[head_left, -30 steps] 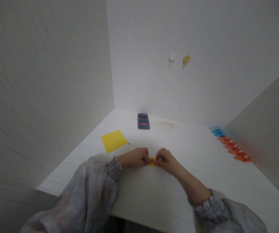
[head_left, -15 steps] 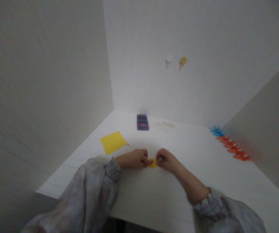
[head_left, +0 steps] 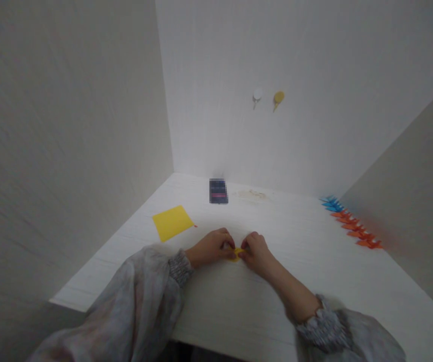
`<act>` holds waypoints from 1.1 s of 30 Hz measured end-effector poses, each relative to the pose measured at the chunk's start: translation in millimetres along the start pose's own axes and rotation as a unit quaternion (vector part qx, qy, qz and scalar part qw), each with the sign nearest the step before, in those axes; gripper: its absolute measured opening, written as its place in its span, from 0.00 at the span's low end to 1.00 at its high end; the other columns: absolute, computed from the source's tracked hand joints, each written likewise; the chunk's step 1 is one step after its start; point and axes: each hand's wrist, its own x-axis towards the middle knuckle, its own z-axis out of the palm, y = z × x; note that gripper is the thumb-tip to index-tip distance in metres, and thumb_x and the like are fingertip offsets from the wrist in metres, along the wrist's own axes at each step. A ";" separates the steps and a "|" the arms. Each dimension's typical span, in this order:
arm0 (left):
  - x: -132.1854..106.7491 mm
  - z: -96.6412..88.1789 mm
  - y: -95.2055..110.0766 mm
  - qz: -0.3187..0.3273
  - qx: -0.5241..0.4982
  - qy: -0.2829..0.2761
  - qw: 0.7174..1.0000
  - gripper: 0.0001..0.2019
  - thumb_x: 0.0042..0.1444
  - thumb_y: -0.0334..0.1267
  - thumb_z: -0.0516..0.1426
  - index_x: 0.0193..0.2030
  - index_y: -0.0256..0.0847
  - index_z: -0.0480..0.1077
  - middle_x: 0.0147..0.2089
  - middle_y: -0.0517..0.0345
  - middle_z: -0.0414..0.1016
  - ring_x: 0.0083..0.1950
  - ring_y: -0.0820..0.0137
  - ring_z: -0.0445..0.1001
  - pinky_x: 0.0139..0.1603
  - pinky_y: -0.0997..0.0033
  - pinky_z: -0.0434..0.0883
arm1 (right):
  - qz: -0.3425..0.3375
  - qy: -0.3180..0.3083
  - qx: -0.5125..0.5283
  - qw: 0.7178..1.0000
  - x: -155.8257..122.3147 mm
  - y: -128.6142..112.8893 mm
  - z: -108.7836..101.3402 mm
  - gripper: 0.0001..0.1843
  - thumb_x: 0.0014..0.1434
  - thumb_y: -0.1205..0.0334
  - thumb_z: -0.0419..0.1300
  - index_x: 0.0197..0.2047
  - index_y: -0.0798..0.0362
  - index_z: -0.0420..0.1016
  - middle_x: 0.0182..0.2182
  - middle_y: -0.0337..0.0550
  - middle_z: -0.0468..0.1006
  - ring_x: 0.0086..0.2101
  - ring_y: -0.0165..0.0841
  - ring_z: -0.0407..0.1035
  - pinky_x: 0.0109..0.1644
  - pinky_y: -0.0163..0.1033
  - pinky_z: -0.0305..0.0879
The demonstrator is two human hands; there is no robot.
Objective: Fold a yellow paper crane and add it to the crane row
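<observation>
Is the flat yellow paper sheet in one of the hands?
No, the flat yellow paper sheet lies on the white tabletop, apart from the left hand and the right hand, which hold a small yellow paper piece.

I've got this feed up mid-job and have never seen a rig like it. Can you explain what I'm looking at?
There is no machine here: the view comes from one camera worn on a person's head, looking forward and down. The arms in loose greyish sleeves are that person's own.

The left hand and right hand meet over a white table, their fingertips holding a small yellow piece, partly hidden by the fingers.

Toward the left lies a flat yellow sheet. Farther back is a dark item, too pixelated to identify. Along the right side runs a row of folded shapes, blue ones at the back and orange ones nearer.
</observation>
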 end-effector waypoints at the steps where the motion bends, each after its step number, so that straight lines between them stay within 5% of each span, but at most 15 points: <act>1: 0.2 1.1 -0.8 0.002 0.002 0.000 1.000 0.11 0.44 0.42 0.58 0.31 0.37 0.69 0.35 0.59 0.63 0.30 0.77 0.61 0.31 0.77 0.60 | 0.000 -0.003 0.004 1.000 -0.2 -1.7 -1.0 0.06 0.41 0.69 0.60 0.26 0.55 0.67 0.30 0.44 0.67 0.34 0.34 0.60 0.37 0.38 0.57; 5: -0.4 4.9 -3.8 -0.001 0.000 0.013 1.000 0.10 0.43 0.40 0.58 0.31 0.37 0.67 0.34 0.60 0.64 0.29 0.77 0.61 0.30 0.78 0.59 | 0.016 -0.031 0.051 0.998 -1.0 -6.2 -4.7 0.06 0.42 0.71 0.57 0.27 0.55 0.64 0.26 0.42 0.67 0.29 0.32 0.60 0.32 0.36 0.56; 13: 1.2 5.7 -6.9 -0.029 -0.048 0.007 0.998 0.23 0.42 0.41 0.58 0.46 0.40 0.59 0.35 0.60 0.67 0.29 0.76 0.62 0.29 0.76 0.59 | 0.009 -0.053 0.118 0.992 -2.2 -3.3 -5.6 0.09 0.44 0.71 0.56 0.32 0.53 0.66 0.25 0.39 0.69 0.26 0.30 0.62 0.29 0.34 0.56; 19: 1.2 6.9 -5.9 -0.022 -0.046 0.009 0.999 0.18 0.44 0.37 0.56 0.44 0.39 0.60 0.31 0.62 0.67 0.30 0.75 0.64 0.30 0.76 0.60 | -0.024 -0.012 0.139 0.990 -1.3 -5.1 -5.1 0.06 0.44 0.73 0.53 0.27 0.54 0.66 0.25 0.40 0.68 0.28 0.31 0.62 0.31 0.34 0.57; 26: 0.2 5.9 -1.9 0.013 -0.057 0.076 0.995 0.15 0.46 0.33 0.53 0.43 0.40 0.59 0.30 0.63 0.67 0.30 0.76 0.66 0.31 0.77 0.62 | -0.078 0.019 0.212 0.974 -3.2 -13.1 -11.7 0.06 0.47 0.72 0.52 0.29 0.53 0.62 0.27 0.39 0.68 0.29 0.30 0.63 0.32 0.35 0.60; 33: -0.5 0.9 2.0 0.042 0.071 0.089 0.993 0.10 0.48 0.35 0.53 0.39 0.40 0.62 0.31 0.61 0.68 0.32 0.73 0.66 0.35 0.74 0.62 | -0.174 0.049 0.152 0.972 -4.1 -12.6 -13.1 0.07 0.51 0.72 0.51 0.31 0.53 0.68 0.30 0.42 0.69 0.34 0.32 0.63 0.38 0.39 0.59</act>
